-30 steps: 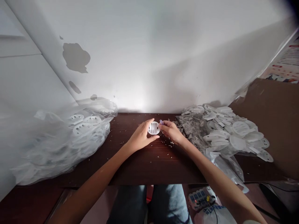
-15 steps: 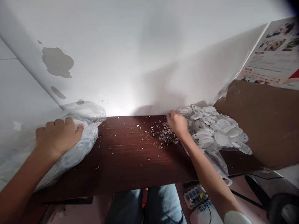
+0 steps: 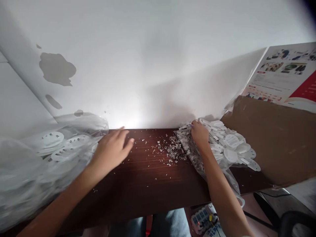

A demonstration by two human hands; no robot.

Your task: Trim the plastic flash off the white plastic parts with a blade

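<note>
2 stocks flank the dark wooden table (image 3: 148, 177), 1 within each hand's reach. The left hand (image 3: 112, 148), fingers spread, hovers beside the clear plastic bag of white round discs (image 3: 56, 148). The right hand (image 3: 199, 135) curls into the heap of white plastic pieces (image 3: 229, 144) (pinching or not, I cannot tell).

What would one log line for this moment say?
left hand: open, empty, over table beside bag | right hand: on parts pile, grip unclear | shavings: between hands

Looked like a makeshift home piecework spot: dark wood bench (image 3: 148, 184) against a peeling wall (image 3: 57, 68), bagged white plastic parts (image 3: 229, 141), scrap shavings (image 3: 174, 149).
</note>
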